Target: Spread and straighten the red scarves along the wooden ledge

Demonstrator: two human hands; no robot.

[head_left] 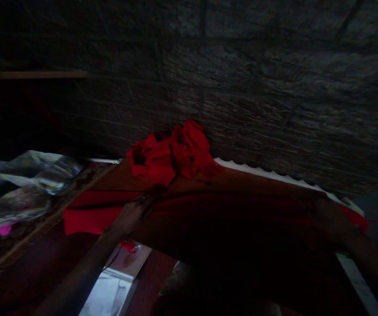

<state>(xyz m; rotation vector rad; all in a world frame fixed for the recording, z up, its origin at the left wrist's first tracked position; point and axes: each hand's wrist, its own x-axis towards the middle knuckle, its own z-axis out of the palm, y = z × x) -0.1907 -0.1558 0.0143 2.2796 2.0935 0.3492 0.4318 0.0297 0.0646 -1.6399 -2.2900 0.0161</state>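
The scene is very dark. A red cloth [87,215] lies spread across a brown table [116,175]. My left hand [131,215] rests on the cloth near its left part, fingers laid on the fabric with a ring showing. My right hand [327,215] reaches to the cloth's right end near the table's edge; its fingers are lost in shadow. A crumpled heap of red fabric [172,151] sits at the back of the table, beyond both hands.
Crinkled clear plastic bags [27,184] and a small pink item [3,229] lie at the left. A white scalloped trim [268,173] runs along the table's far edge. A dark textured wall [241,79] stands behind. A pale sheet [116,281] lies below the table.
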